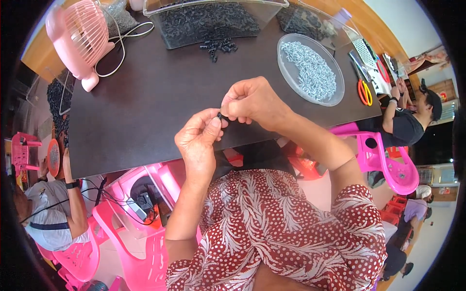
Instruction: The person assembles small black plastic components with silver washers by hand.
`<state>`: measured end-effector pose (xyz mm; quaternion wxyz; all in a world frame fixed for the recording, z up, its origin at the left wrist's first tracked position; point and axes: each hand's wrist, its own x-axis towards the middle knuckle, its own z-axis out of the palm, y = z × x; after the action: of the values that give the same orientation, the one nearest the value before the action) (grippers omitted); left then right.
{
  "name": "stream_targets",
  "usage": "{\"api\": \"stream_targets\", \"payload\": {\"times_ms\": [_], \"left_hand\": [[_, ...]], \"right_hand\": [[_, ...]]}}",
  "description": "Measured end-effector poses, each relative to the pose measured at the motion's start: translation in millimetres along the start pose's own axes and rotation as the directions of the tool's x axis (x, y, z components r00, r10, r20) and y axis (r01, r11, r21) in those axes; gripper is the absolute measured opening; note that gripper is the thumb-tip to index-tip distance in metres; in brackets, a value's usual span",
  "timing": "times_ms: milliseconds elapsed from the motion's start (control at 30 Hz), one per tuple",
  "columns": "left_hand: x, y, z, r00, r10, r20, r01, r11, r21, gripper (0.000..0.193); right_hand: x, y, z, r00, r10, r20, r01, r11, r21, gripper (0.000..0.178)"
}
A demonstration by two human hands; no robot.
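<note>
My left hand [198, 138] pinches a small black plastic part [221, 117] between thumb and fingers, above the near half of the dark table. Close against it, my right hand [250, 99] has its thumb and fingertips pressed together at the upper end of the part. Whatever those right fingertips hold is hidden. Beyond my hands, a small heap of similar black parts [218, 47] lies loose on the tabletop. To the right, a round clear plastic dish [287, 72] carries many small silvery pieces that look like screws [310, 70].
A clear bin [167, 40] of black parts stands at the back, with another clear container [301, 22] beside it. A pink fan [80, 41] with a white cord occupies the far left. Orange-handled scissors [364, 92] lie at the right edge. Co-workers sit on both sides.
</note>
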<state>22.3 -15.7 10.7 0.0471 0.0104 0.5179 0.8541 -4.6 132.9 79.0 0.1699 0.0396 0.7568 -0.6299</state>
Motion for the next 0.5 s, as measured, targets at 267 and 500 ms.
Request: {"api": "stream_targets", "payload": {"times_ms": [267, 500], "left_hand": [[-3, -7, 1, 0.963, 0.269, -0.005, -0.258, 0.928, 0.267, 0.016], [-1, 4, 2, 0.999, -0.032, 0.006, 0.032, 0.995, -0.09, 0.015]], "right_hand": [[0, 4, 4, 0.999, -0.011, -0.035, 0.01, 1.0, -0.017, 0.013], [-5, 2, 6, 0.995, -0.088, -0.038, 0.088, 0.996, 0.005, 0.009]]}}
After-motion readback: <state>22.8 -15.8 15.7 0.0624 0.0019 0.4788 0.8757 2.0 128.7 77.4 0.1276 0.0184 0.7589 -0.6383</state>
